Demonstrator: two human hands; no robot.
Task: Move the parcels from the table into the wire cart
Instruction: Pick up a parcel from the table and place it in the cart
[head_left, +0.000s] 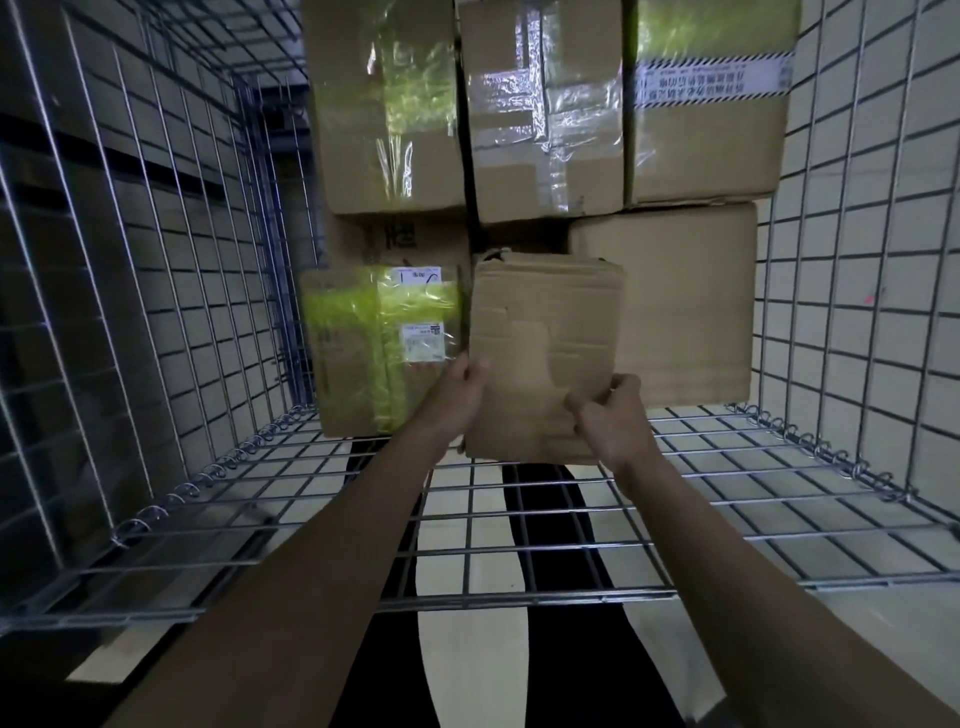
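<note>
1. Two bare forearms reach out over the wire shelf (519, 519) of the wire cart (156, 260).
2. The left hand (462, 389) grips the left edge of a plain brown parcel (545, 353), thumb on its face; the right hand (613, 410) curls round its lower right corner.
3. That parcel stands upright on the shelf, just beside a yellow-taped parcel (379, 348) bearing a white label, print too small to read.
4. Behind stand stacked boxes: I count at least five; one box (711, 98) carries a white strip of unreadable characters.
5. Pale tiled floor shows through the mesh.
</note>
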